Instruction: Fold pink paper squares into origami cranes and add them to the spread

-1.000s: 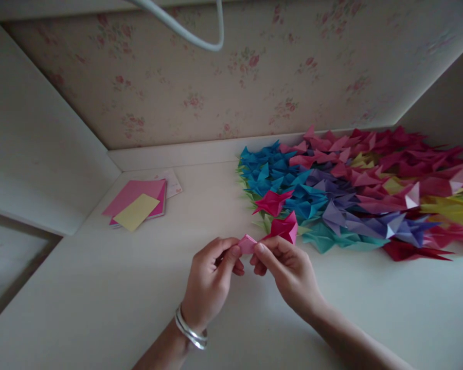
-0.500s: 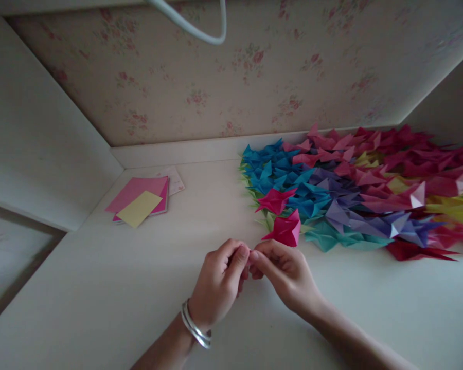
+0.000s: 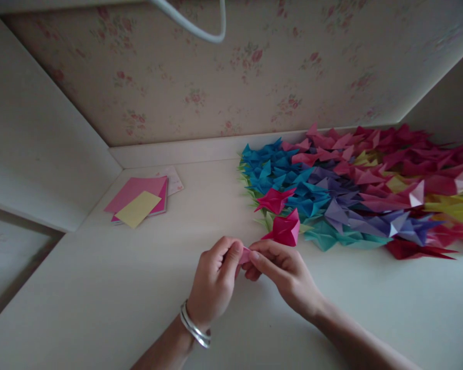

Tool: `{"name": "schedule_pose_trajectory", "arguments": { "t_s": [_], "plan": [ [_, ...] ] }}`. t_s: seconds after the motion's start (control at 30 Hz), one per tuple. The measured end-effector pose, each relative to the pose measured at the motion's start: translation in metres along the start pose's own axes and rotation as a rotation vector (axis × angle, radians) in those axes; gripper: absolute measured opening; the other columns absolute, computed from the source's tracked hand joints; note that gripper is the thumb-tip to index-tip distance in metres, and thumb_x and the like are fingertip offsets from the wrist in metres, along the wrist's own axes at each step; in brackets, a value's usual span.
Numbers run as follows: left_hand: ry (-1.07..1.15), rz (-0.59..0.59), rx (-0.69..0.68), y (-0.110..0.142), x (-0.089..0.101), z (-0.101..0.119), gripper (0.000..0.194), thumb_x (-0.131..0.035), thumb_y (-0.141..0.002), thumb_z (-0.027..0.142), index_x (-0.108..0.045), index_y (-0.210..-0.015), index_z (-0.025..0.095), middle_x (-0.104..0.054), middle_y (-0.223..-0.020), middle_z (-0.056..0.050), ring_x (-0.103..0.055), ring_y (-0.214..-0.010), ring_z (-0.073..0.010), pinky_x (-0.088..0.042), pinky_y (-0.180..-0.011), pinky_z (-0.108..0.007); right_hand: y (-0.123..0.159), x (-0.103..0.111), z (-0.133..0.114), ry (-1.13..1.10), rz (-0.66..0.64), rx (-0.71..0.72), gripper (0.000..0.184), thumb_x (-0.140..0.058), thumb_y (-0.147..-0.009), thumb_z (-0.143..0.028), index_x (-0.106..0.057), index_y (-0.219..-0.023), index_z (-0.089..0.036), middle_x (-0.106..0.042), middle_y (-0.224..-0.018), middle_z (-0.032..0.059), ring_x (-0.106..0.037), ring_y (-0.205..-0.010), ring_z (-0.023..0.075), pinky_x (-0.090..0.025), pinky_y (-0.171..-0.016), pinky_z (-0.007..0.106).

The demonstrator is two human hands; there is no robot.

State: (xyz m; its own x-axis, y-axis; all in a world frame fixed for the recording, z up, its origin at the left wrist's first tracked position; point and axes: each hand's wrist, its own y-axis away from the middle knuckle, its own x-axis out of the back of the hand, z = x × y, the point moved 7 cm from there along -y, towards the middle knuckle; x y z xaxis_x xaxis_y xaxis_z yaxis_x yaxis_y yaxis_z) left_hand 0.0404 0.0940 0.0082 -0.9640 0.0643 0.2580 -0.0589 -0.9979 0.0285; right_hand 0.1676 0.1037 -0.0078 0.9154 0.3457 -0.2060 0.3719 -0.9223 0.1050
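Over the tabletop [image 3: 139, 293], a small pink paper piece [image 3: 245, 255] is held directly between both hands, its left end pinched by the left hand [image 3: 213, 280] and its right end by the right hand [image 3: 287, 268], each grip narrowed on it. Neither hand is nearer; its long axis cannot be told, being partly hidden by fingers. Beyond the right hand, crisp, pointed shapes are formed by magenta folded pieces [image 3: 287, 228] and blue folded pieces [image 3: 264, 180]. Farther left, pink sheets [image 3: 133, 190] are partly covered by a flat yellow sheet [image 3: 138, 209]. Shiny, rounded bangles [image 3: 195, 331] are worn on the left wrist.
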Motion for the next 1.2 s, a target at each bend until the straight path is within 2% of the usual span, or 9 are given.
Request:
{"name": "schedule_pose_trajectory", "arguments": {
  "t_s": [0.1, 0.33, 0.57, 0.67, 0.8, 0.97, 1.2],
  "plan": [
    [0.020, 0.051, 0.040, -0.001, 0.005, -0.005, 0.034, -0.045, -0.099, 0.045, -0.055, -0.079, 0.019, -0.037, -0.055, 0.008, -0.034, -0.049, -0.0091, -0.027, -0.046, -0.021, -0.001, 0.003, 0.000, 0.063, 0.001, 0.006, 0.031, -0.064, -0.090, -0.044, -0.070, -0.085, -0.014, -0.072, -0.072, 0.0056, -0.067, -0.066, 0.0156, -0.053, -0.061, 0.026],
    [0.076, 0.003, 0.078, 0.001, 0.000, -0.008, 0.033, -0.044, -0.099, 0.047, -0.055, -0.083, 0.020, -0.035, -0.057, 0.008, -0.032, -0.050, -0.0093, -0.024, -0.044, -0.021, 0.002, 0.003, -0.006, 0.144, 0.020, 0.052, 0.035, -0.058, -0.094, -0.041, -0.067, -0.072, -0.015, -0.069, -0.065, 0.0048, -0.065, -0.058, 0.0155, -0.050, -0.055, 0.026],
    [0.059, -0.026, 0.076, 0.000, 0.000, -0.002, 0.038, -0.040, -0.100, 0.047, -0.051, -0.076, 0.020, -0.037, -0.055, 0.007, -0.033, -0.049, -0.0094, -0.027, -0.046, -0.022, 0.001, 0.019, -0.006, 0.002, 0.180, 0.105, 0.029, -0.064, -0.091, -0.039, -0.066, -0.074, -0.016, -0.069, -0.065, 0.0025, -0.064, -0.057, 0.0137, -0.052, -0.056, 0.025],
    [0.037, -0.027, 0.054, 0.001, 0.001, 0.000, 0.038, -0.042, -0.100, 0.046, -0.052, -0.075, 0.019, -0.040, -0.056, 0.006, -0.035, -0.050, -0.0093, -0.028, -0.047, -0.022, 0.000, 0.018, -0.004, -0.088, 0.147, 0.095, 0.025, -0.065, -0.090, -0.040, -0.067, -0.080, -0.017, -0.070, -0.069, 0.0027, -0.065, -0.061, 0.0141, -0.053, -0.060, 0.026],
    [0.062, -0.068, 0.036, 0.002, -0.003, 0.001, 0.035, -0.044, -0.100, 0.044, -0.061, -0.084, 0.017, -0.037, -0.055, 0.007, -0.032, -0.049, -0.0095, -0.025, -0.045, -0.022, 0.000, 0.010, -0.004, -0.095, 0.097, 0.047, 0.027, -0.072, -0.085, -0.040, -0.069, -0.098, -0.016, -0.072, -0.079, 0.0042, -0.067, -0.071, 0.0158, -0.054, -0.067, 0.027],
    [0.039, -0.078, 0.014, 0.004, -0.006, 0.003, 0.033, -0.044, -0.100, 0.040, -0.062, -0.084, 0.017, -0.037, -0.054, 0.006, -0.032, -0.048, -0.0095, -0.027, -0.045, -0.022, 0.000, 0.007, 0.000, -0.055, 0.100, -0.025, 0.028, -0.075, -0.081, -0.042, -0.070, -0.084, -0.014, -0.071, -0.068, 0.0038, -0.067, -0.064, 0.0152, -0.055, -0.062, 0.026],
    [-0.049, -0.049, -0.033, 0.006, -0.006, 0.005, 0.034, -0.045, -0.100, 0.036, -0.056, -0.073, 0.018, -0.038, -0.052, 0.006, -0.034, -0.047, -0.0090, -0.027, -0.045, -0.022, 0.002, 0.007, 0.003, -0.053, 0.080, -0.007, 0.027, -0.073, -0.084, -0.040, -0.068, -0.081, -0.014, -0.071, -0.066, 0.0037, -0.066, -0.061, 0.0140, -0.053, -0.058, 0.025]
  ]
}}
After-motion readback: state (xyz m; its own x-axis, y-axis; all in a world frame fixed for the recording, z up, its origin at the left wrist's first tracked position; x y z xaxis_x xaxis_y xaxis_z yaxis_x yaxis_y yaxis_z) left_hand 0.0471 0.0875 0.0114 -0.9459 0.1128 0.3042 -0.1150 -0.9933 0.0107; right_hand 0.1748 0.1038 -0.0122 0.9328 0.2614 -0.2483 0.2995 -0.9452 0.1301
